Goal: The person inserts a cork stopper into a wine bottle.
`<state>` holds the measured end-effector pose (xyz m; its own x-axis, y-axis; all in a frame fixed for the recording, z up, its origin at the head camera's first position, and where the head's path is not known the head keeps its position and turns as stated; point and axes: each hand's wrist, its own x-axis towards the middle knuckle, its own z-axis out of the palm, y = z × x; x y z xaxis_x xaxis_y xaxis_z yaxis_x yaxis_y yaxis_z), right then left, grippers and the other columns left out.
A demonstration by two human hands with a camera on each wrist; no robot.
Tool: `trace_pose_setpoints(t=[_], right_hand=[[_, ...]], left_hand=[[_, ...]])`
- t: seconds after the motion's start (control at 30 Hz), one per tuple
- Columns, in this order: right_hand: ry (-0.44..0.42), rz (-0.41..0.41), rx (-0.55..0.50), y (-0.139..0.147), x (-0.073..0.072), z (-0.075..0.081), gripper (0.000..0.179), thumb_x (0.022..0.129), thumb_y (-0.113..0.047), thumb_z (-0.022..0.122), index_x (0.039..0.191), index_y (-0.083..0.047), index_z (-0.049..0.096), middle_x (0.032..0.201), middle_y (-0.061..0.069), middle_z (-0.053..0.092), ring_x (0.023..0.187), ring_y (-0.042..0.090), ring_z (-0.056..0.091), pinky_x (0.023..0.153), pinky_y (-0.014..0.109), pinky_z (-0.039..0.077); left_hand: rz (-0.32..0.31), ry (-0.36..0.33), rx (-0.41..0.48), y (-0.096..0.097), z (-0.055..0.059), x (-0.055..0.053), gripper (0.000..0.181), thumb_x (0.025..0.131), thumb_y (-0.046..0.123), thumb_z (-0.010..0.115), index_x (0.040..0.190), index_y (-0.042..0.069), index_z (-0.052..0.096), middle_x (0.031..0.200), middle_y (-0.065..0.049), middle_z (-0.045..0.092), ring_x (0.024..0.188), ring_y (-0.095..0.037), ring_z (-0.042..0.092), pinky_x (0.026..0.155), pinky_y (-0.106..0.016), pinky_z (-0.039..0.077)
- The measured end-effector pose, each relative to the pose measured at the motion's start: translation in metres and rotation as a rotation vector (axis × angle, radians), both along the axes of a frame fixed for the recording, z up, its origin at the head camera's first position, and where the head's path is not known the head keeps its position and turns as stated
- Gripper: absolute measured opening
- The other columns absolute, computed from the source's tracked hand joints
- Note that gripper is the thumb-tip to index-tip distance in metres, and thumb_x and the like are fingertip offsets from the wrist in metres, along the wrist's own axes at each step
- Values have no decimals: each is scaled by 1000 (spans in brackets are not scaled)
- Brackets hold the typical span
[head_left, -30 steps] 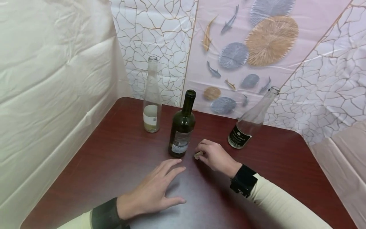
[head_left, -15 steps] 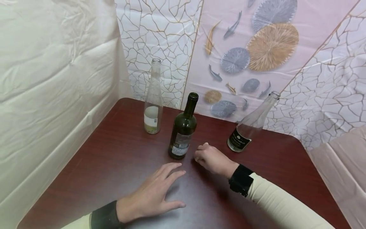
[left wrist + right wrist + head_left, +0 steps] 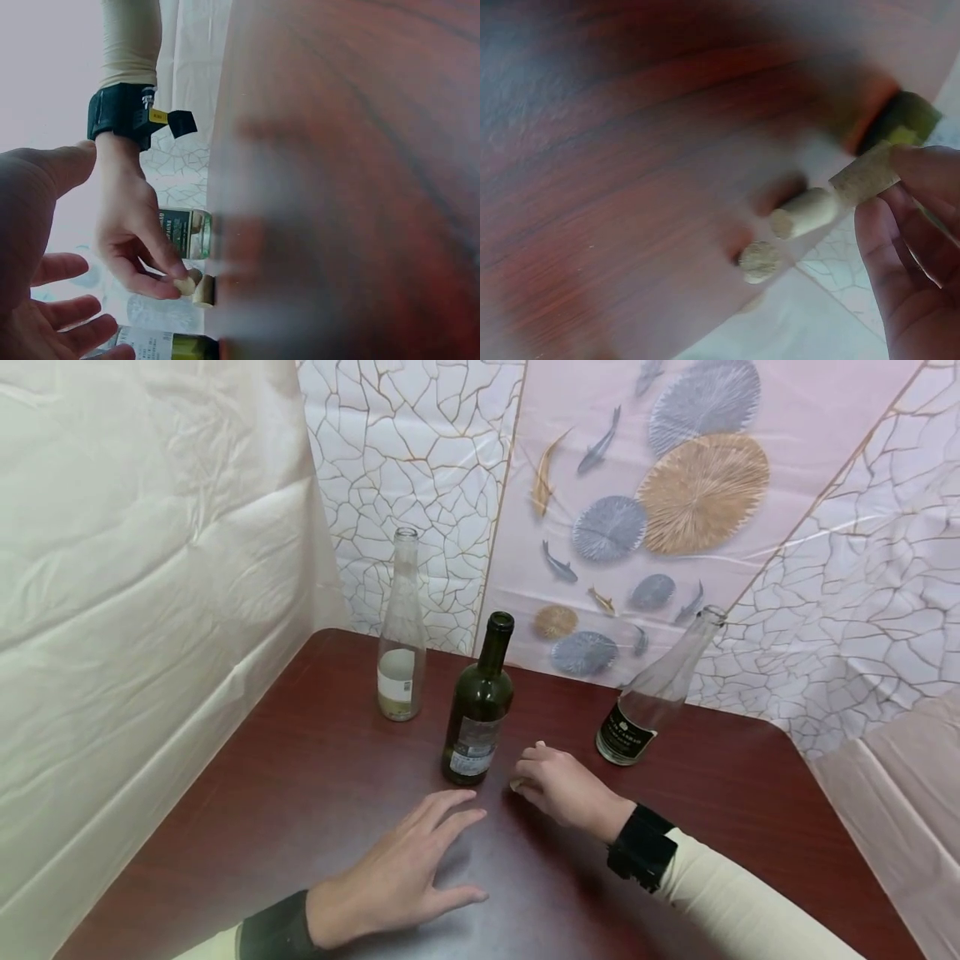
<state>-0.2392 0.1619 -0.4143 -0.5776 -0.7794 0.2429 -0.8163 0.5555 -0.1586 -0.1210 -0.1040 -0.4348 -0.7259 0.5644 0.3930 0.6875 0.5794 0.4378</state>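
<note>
Though part-hidden, a speckled tan cork (image 3: 864,175).

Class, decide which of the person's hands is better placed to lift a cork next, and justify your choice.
Probably the right hand: it pinches one cork, and loose corks lie close by on the table. The left hand holds nothing and is farther from the corks.

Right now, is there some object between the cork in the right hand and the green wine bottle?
Nothing visible stands between the cork pinched in the right hand and the green wine bottle. In the right wrist view, loose corks lie on the side away from the bottle. The left hand is outside that gap.
</note>
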Motion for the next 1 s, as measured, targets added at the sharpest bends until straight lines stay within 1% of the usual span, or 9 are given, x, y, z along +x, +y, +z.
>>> trace_pose_setpoints(t=[0.17,0.23,0.37,0.47,0.63,0.73,0.83,0.93,1.0], right_hand=[[84,20,-163,5,16,13,16,85,-11,75,98,-19,71,93,-5,66,89,7,58,76,27,55],[76,-3,-247,7,25,19,20,84,-9,75,100,-19,71,95,-4,67,90,7,60,75,26,56],[-22,-85,-460,7,45,35,19,85,-6,74,102,-14,72,98,-1,70,92,10,66,77,28,59],[-119,-175,-624,0,64,55,17,86,-6,72,103,-9,73,100,5,71,91,14,69,78,28,59],[-255,-335,-846,-4,87,77,22,87,-14,73,108,-7,72,103,8,72,89,14,68,74,22,57],[-414,-462,-1013,-3,92,74,31,85,-25,75,112,-10,72,103,4,73,90,15,69,76,24,56],[-663,-520,-1245,-6,100,76,41,85,-25,75,119,-3,68,104,3,73,95,19,70,83,29,57],[-891,-456,-1455,-8,107,81,33,89,-16,70,119,-1,66,104,1,72,96,16,69,88,29,55],[-976,-397,-1538,-8,109,83,24,92,-11,66,115,-4,69,102,-1,72,95,12,68,90,27,55]], left_hand=[[-9,34,60,11,9,-5,68,87,61,60,142,23,46,147,1,43,131,-15,44,96,-41,51],[-15,53,106,17,14,-9,63,88,56,63,138,20,50,141,1,49,127,-14,49,96,-40,51],[15,56,247,33,25,-16,51,85,43,72,125,15,58,123,3,59,108,-9,58,86,-30,55],[37,10,389,43,34,-20,44,82,32,77,119,15,60,113,5,61,95,-6,61,80,-25,56],[26,-54,586,60,49,-27,39,81,22,79,114,13,60,107,1,63,93,-10,65,79,-25,58],[29,-79,657,71,59,-29,38,80,19,79,112,11,61,106,-2,63,92,-11,66,78,-28,59],[15,-108,736,80,68,-29,37,80,18,80,112,12,61,106,-1,63,91,-10,66,77,-32,60],[-12,-117,792,88,76,-29,36,82,19,78,112,12,60,107,-1,64,91,-12,67,78,-35,60],[-27,-109,813,91,81,-29,34,83,20,77,112,13,60,106,0,65,91,-13,66,78,-35,60]])
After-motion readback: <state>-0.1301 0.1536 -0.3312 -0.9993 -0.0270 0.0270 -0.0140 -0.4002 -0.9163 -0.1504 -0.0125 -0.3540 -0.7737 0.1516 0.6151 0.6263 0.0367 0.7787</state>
